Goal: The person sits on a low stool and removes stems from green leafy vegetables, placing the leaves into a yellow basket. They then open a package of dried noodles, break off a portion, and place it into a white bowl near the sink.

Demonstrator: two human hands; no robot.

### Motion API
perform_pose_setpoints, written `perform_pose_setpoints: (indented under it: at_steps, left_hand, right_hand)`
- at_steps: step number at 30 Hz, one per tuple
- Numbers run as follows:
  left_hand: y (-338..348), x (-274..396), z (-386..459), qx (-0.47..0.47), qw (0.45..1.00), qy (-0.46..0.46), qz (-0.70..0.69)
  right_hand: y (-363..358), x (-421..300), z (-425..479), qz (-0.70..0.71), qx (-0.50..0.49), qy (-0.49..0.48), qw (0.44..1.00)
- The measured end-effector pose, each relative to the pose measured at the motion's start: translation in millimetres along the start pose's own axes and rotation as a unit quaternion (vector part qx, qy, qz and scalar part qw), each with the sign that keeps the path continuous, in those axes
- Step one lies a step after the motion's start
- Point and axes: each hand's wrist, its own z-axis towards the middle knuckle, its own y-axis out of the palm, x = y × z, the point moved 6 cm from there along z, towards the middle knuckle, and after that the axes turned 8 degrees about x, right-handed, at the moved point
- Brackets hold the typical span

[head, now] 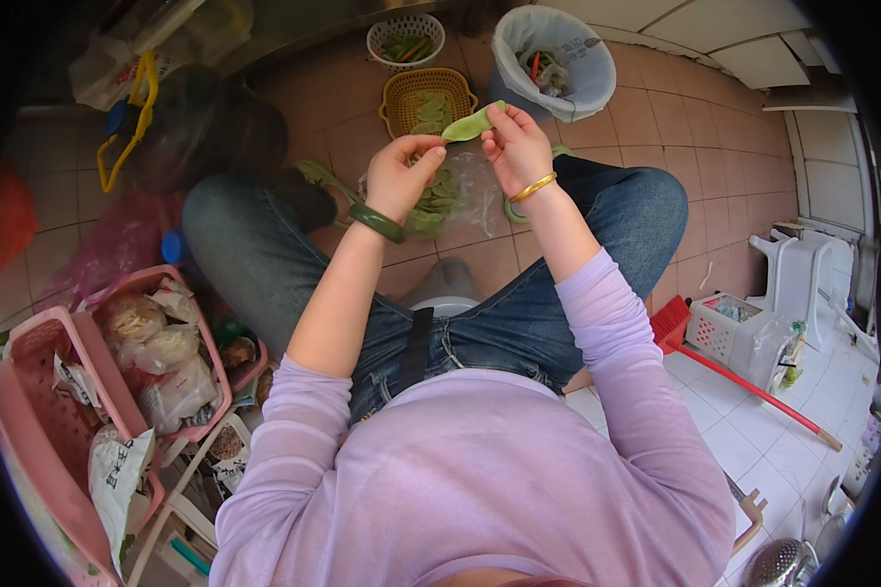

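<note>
A flat green bean pod point(473, 126) is stretched between my two hands, above the floor in front of me. My left hand point(404, 174), with a dark green bangle at the wrist, pinches the pod's left tip. The upper right end of the pod is between the thumb and fingers of my right hand point(515, 147), which has a gold bangle. Below my hands, more flat pods point(434, 204) lie in a clear plastic bag point(477, 197) on the floor, partly hidden by my left hand. Beyond, a yellow-brown basket point(400, 89) holds several pods.
A white basket point(373, 45) of green peppers and a lined waste bin point(595, 81) stand at the front. Pink baskets point(224, 381) with packaged goods are at left. At right are a red broom point(749, 389), a white perforated basket point(721, 334) and a plastic stool point(800, 271).
</note>
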Motion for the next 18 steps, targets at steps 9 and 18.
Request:
perform_pose_setpoints:
  at_steps: [9, 18]
  left_hand:
    - [-21, -17, 15, 0.066, 0.996, 0.034, 0.057]
    - [-14, -17, 11, 0.061, 0.994, 0.010, 0.087]
  right_hand:
    - [46, -38, -52, -0.487, -0.048, -0.543, 0.683]
    - [60, -25, -66, -0.570, -0.096, -0.627, 0.522]
